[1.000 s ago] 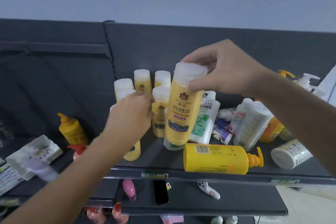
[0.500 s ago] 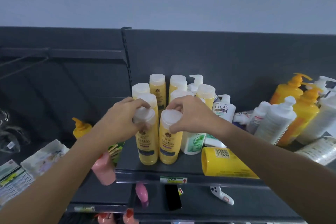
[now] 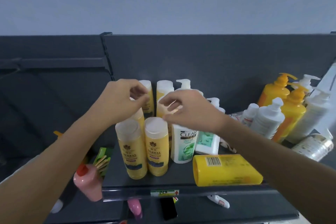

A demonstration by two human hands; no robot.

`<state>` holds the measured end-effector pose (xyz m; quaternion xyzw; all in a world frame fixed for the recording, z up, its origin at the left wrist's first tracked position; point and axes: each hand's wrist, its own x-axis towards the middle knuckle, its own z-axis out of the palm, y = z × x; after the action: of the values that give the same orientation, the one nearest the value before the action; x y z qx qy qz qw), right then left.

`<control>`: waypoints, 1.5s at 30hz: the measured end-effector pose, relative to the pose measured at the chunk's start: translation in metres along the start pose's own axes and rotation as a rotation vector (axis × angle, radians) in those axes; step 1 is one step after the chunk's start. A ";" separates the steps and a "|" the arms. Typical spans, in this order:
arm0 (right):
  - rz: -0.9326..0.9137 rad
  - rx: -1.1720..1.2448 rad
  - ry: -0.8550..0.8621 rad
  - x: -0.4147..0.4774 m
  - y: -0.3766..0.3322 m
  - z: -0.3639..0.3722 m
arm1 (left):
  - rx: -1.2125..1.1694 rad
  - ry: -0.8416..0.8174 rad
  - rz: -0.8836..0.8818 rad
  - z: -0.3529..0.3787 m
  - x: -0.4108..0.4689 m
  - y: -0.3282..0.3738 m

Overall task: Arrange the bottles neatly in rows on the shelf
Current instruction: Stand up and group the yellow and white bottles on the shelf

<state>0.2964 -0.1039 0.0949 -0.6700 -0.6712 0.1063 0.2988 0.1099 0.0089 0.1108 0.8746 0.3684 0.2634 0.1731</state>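
Dark grey shelf [image 3: 183, 186] carries a big yellow bottle [image 3: 225, 169] lying flat beside upright yellow herbal bottles [image 3: 157, 151] in paired rows. Just above these, the left hand [image 3: 121, 104] and right hand [image 3: 189, 112] hover, fingers loosely curled, gripping nothing.

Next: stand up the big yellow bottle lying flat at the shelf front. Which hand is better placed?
Right. The lying yellow bottle sits right of the front herbal bottles, just beside the right forearm, and the right hand looks free. The left hand would have to cross over those bottles.
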 end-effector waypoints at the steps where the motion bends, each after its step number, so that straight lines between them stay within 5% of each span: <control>1: 0.013 0.003 0.060 0.006 0.006 -0.013 | 0.011 -0.009 0.011 0.005 0.012 0.005; 5: 0.120 -0.162 0.188 0.037 0.045 -0.051 | 0.103 -0.101 0.057 0.029 0.065 0.027; 9: 0.216 -0.427 -0.015 0.065 0.084 -0.053 | 0.263 -0.284 0.060 0.062 0.108 0.030; 13: 0.277 -0.336 -0.177 0.075 0.109 -0.041 | 0.370 -0.372 0.027 0.082 0.124 0.021; 45: 0.017 -0.076 -0.113 0.113 0.095 0.006 | 0.200 0.222 0.147 -0.077 0.120 0.076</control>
<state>0.3814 0.0142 0.0679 -0.6793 -0.6850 0.1211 0.2339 0.1774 0.0547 0.2499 0.8776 0.3445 0.3324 0.0236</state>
